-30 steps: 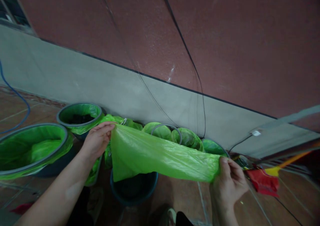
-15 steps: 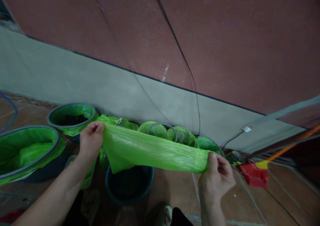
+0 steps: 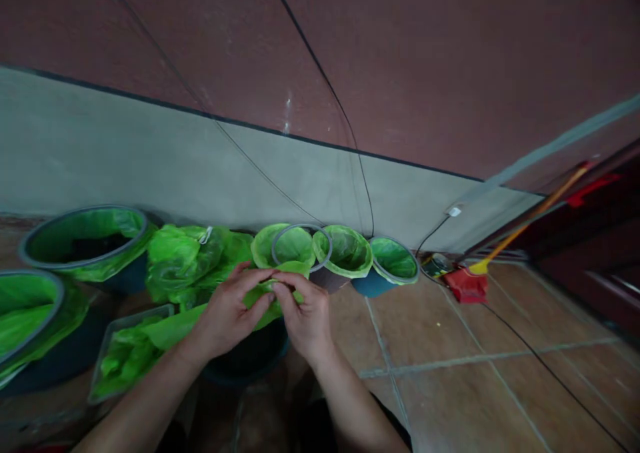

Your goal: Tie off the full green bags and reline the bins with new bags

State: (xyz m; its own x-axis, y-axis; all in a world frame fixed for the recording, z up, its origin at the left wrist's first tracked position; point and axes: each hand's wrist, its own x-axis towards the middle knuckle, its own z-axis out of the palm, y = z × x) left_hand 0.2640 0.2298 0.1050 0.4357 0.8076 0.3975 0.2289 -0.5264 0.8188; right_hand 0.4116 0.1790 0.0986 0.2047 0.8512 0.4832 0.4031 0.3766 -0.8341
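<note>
My left hand (image 3: 230, 313) and my right hand (image 3: 301, 316) meet over a dark bucket (image 3: 250, 363), fingertips pinching a gathered green plastic bag (image 3: 265, 308) between them. A flat strip of green film (image 3: 173, 327) trails from under my left hand toward a shallow plastic tray (image 3: 125, 359) that holds crumpled green bags. Beyond my fingers, a round bucket rim lined with a green bag (image 3: 293, 246) stands close to my hands. The hands hide most of the dark bucket's opening.
Along the concrete wall base stand several bag-lined buckets (image 3: 87, 243) and a heap of green bags (image 3: 187, 263). A red dustpan (image 3: 466, 285) with an orange-handled broom (image 3: 530, 216) lies right, by a floor cable (image 3: 550, 379) on brown tiles.
My hands have come together, the right moving left, and the stretched green bag is now gathered between them. The view has swung, shifting the buckets left and showing more floor at right.
</note>
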